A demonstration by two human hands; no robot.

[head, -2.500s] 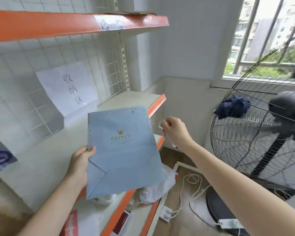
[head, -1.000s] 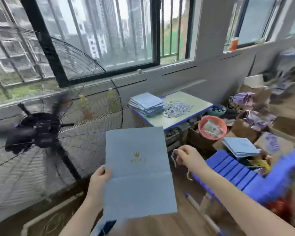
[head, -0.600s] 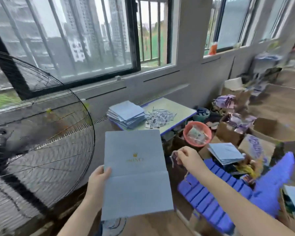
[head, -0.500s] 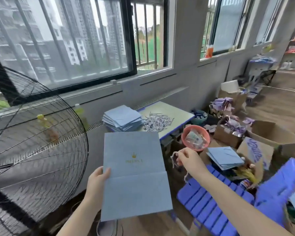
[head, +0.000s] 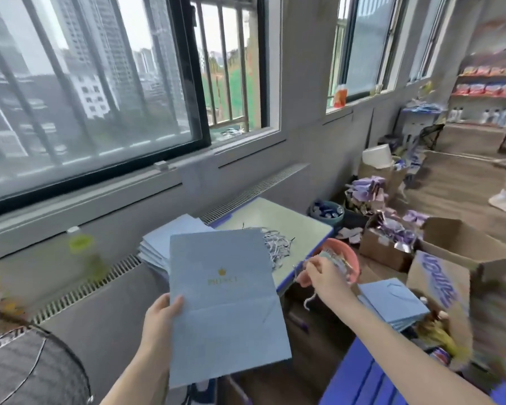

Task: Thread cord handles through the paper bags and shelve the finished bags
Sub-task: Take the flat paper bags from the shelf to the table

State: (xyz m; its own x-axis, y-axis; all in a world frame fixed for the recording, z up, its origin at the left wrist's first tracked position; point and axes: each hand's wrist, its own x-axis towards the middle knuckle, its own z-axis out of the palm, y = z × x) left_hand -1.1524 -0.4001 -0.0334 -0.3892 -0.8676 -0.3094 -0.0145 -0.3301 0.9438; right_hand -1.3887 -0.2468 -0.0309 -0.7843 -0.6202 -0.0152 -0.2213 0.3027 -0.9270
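- Holding a flat blue paper bag [head: 225, 302] upright at chest height, the left hand [head: 159, 323] grips its left edge, thumb on the face, in front of the desk [head: 298, 226].
- The right hand [head: 323, 277] pinches a pale cord [head: 308, 299]; its fingers [head: 311, 266] are curled round it and the loose end dangles below.
- Judgement: the bag is light, thin and stiff along its creases, prone to bending; it is best held at an edge or the folded base.
- Judgement: the cord is limp and needs a pinch near its tip.
- Loose cords [head: 276, 244] and stacked bags [head: 161, 244] lie on the desk.
- A gold crown mark sits on the bag; the lettering below is too blurred to read.
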